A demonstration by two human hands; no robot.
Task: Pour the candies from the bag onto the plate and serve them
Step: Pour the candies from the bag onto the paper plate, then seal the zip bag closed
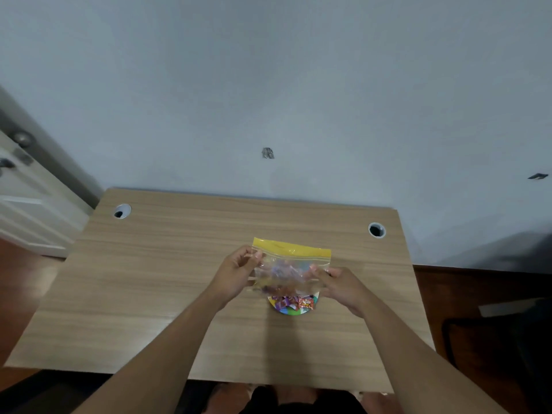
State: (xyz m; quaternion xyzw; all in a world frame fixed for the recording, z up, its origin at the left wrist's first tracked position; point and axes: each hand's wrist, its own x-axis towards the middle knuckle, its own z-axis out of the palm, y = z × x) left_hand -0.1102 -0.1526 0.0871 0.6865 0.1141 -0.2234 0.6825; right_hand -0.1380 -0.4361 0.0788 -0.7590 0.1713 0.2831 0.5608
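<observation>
A clear zip bag with a yellow top strip hangs just above the middle of the wooden table, and wrapped candies show through its film. My left hand pinches the bag's left edge. My right hand grips its right edge. Below the bag sits a small colourful plate, partly hidden by the bag. Purple and red wrapped candies lie on the plate at the bag's lower edge.
Two round cable holes, one on the left and one on the right, sit near the table's back corners. A pale wall stands right behind the table. A white door is at the left, and a dark chair at the right.
</observation>
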